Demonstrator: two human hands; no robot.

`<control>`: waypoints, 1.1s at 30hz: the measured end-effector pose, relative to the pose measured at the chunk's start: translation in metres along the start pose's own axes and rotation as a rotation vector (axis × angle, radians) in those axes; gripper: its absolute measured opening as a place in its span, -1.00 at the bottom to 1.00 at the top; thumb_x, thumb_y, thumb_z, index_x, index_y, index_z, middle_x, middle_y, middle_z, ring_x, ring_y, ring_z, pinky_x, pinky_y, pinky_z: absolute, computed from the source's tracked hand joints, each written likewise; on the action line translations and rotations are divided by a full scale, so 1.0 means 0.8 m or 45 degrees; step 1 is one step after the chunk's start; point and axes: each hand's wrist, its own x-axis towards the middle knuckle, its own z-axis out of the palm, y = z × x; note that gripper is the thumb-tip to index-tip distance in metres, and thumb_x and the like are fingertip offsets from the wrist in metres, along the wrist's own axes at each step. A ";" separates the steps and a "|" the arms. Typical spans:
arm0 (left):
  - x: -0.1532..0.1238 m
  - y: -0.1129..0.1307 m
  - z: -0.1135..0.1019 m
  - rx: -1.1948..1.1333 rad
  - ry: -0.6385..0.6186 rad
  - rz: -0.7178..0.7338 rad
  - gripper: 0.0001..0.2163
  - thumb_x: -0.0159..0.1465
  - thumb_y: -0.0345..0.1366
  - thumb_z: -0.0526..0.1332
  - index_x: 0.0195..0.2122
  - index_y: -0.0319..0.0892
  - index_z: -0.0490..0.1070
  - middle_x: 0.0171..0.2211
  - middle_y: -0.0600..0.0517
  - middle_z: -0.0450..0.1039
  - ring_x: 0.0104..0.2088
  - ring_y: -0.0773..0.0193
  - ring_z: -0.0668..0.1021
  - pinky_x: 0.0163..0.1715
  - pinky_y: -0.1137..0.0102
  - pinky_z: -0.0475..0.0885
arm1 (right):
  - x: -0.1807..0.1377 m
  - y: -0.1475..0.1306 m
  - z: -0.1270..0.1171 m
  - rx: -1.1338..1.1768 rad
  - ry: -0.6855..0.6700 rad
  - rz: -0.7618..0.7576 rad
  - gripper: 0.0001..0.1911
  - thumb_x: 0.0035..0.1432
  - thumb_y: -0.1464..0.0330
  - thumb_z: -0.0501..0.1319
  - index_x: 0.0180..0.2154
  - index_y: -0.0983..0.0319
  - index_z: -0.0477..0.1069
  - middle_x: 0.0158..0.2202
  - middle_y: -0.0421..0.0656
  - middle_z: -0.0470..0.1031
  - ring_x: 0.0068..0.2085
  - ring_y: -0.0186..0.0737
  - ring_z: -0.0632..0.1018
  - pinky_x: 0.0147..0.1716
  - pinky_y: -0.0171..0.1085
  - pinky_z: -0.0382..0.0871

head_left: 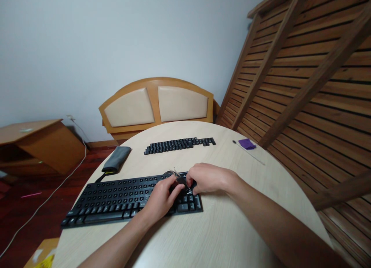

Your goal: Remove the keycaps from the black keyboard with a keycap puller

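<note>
A black keyboard (116, 194) lies across the near part of the table, with bare key sockets showing over much of its upper rows. My left hand (160, 196) is closed over its right side, thumb and fingers around a small dark keycap puller (181, 180) with thin wires at its ends. Right beside it, my right hand (208, 179) is bent over the number keys, fingertips pinched together close to the puller's lower wire end. Whatever lies between those fingertips is hidden. Behind the keyboard, loose black keycaps (171, 145) are laid out in rows.
On the round table (237, 214), a grey cloth pouch (117, 159) lies at the left. A purple cloth (247, 144) and a thin white stick with a dark tip (251, 154) lie at the right. Wooden slats (313, 94) lean on the right; a headboard (156, 82) stands behind.
</note>
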 end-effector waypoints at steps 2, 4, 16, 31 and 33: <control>0.001 -0.001 0.000 -0.023 0.006 -0.025 -0.81 0.36 -0.21 0.15 -0.28 -0.18 0.48 -0.37 -0.01 0.55 -0.35 0.18 0.52 -0.32 0.40 0.34 | 0.001 0.001 0.001 -0.009 0.017 -0.011 -0.79 -0.01 0.38 0.38 -0.25 0.18 0.63 -0.32 -0.13 0.64 -0.29 -0.16 0.57 -0.38 -0.32 0.21; 0.002 -0.001 0.001 -0.024 -0.012 -0.017 -0.81 0.37 -0.21 0.15 -0.28 -0.18 0.48 -0.37 0.00 0.55 -0.35 0.19 0.52 -0.32 0.40 0.34 | 0.001 0.001 0.002 -0.015 0.026 -0.026 -0.81 -0.01 0.38 0.38 -0.26 0.18 0.64 -0.33 -0.13 0.64 -0.29 -0.16 0.57 -0.39 -0.32 0.20; -0.005 0.002 0.004 0.125 -0.139 0.180 -0.85 0.40 -0.28 0.12 -0.23 -0.15 0.47 -0.28 0.01 0.55 -0.28 0.22 0.55 -0.24 0.37 0.39 | 0.002 0.000 0.003 -0.069 0.008 -0.016 -0.77 -0.02 0.34 0.38 -0.23 0.18 0.65 -0.34 -0.12 0.64 -0.32 -0.18 0.56 -0.42 -0.33 0.18; 0.000 0.003 0.002 -0.072 -0.038 0.032 -0.79 0.35 -0.20 0.15 -0.34 -0.17 0.48 -0.42 0.00 0.52 -0.36 0.19 0.53 -0.27 0.36 0.40 | 0.004 -0.003 0.006 -0.114 0.045 -0.002 -0.79 0.02 0.27 0.38 -0.27 0.21 0.65 -0.35 -0.07 0.64 -0.32 -0.13 0.57 -0.44 -0.31 0.17; 0.000 0.002 0.003 -0.075 -0.027 0.012 -0.80 0.35 -0.21 0.16 -0.34 -0.17 0.48 -0.43 0.01 0.52 -0.36 0.19 0.53 -0.27 0.36 0.40 | 0.004 -0.003 0.006 -0.109 0.053 0.004 -0.79 0.02 0.27 0.37 -0.28 0.20 0.65 -0.36 -0.07 0.64 -0.32 -0.13 0.57 -0.45 -0.31 0.16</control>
